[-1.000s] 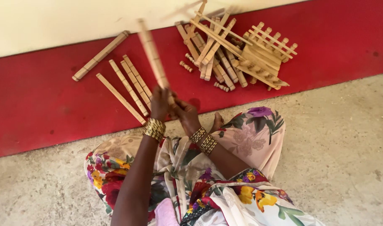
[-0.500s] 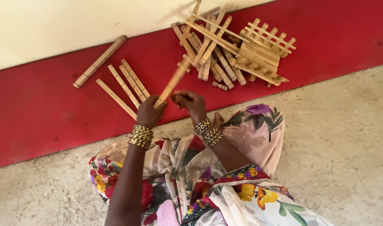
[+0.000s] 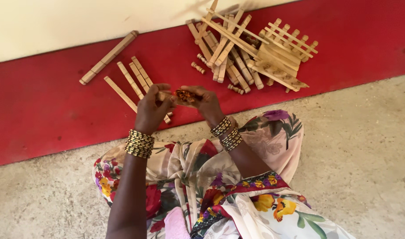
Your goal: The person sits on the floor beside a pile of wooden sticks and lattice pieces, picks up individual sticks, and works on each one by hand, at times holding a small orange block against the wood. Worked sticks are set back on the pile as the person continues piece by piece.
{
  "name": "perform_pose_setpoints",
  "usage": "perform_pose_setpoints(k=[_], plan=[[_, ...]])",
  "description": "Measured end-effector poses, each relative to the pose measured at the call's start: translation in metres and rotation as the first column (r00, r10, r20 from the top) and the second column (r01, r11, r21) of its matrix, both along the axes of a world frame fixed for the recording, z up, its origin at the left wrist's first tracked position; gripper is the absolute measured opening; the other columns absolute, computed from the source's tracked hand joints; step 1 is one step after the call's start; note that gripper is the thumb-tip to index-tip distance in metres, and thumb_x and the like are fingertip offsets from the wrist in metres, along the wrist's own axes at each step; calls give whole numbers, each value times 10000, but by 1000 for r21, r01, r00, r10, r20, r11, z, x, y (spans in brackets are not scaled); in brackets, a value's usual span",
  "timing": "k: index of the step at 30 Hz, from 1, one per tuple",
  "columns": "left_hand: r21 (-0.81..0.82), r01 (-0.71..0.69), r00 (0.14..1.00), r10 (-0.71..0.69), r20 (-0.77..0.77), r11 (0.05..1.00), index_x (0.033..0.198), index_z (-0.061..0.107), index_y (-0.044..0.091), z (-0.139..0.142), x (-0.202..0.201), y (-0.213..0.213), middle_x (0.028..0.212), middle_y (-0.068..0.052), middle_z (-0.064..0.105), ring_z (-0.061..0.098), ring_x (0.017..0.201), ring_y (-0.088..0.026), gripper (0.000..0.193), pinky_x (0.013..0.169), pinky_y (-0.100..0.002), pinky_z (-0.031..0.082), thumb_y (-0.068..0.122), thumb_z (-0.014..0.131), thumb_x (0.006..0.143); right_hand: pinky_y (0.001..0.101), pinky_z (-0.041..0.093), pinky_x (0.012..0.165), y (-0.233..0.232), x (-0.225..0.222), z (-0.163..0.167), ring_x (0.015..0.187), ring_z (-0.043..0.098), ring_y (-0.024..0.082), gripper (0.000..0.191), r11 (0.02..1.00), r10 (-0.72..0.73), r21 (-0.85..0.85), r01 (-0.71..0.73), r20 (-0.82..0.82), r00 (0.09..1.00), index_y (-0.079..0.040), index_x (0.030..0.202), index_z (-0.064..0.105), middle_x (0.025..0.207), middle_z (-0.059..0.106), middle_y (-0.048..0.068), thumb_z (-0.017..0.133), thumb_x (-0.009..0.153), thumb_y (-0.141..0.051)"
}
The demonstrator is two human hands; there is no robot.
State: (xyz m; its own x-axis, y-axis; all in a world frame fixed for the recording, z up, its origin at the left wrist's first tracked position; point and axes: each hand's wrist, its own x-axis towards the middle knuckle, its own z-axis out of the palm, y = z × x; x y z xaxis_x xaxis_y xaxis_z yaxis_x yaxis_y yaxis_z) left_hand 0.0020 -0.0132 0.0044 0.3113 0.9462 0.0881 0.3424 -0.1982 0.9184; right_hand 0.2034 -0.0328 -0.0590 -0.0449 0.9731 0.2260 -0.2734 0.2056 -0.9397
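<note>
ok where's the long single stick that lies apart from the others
In the head view the long stick lies slanted at upper left on the red strip, just below the cream wall, up and left of the loose sticks by the left hand.

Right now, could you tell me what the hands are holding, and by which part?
Both hold one short wooden stick level between them: the left hand grips its left end, the right hand its right end, fingers curled over it.
</note>
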Motion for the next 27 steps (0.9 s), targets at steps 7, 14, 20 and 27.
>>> perform_pose_setpoints(k=[7, 14, 20, 27], plan=[[13, 127, 979, -127, 162, 992, 1417, 444, 1, 10, 9, -4, 1186, -172, 682, 724, 1073, -211, 410, 906, -298, 645, 61, 564, 1030, 326, 659, 849, 9, -1, 4, 972, 749, 201, 269, 997, -44, -70, 41, -42, 998, 12, 1211, 695, 1105, 747, 156, 696, 943, 24], [178, -66, 955, 114, -275, 982, 1280, 613, 35, -2, 22, 0, 1053, -117, 705, 732, 832, -181, 243, 667, -269, 636, 146, 602, 1065, 272, 659, 867, 15, -7, -25, 985, 757, 161, 177, 964, -261, 103, 246, 190, 946, -11, 1100, 721, 1086, 754, 123, 668, 937, 33], [422, -62, 968, 158, -196, 905, 1224, 697, 54, -6, 0, 6, 1001, -133, 660, 681, 863, -186, 240, 719, -321, 629, 149, 712, 1004, 284, 582, 638, 12, -5, -60, 764, 692, 163, 206, 921, -323, -80, 382, 395, 860, 0, 1031, 770, 988, 732, 127, 687, 854, 66], [414, -300, 952, 298, 70, 860, 1149, 667, 1, -14, 14, -1, 1044, -113, 751, 765, 939, -178, 285, 797, -288, 656, 109, 812, 930, 233, 637, 682, 17, -9, -83, 836, 698, 126, 184, 916, -397, 144, 374, 450, 800, -38, 1154, 759, 1090, 651, 78, 661, 1027, -127]])
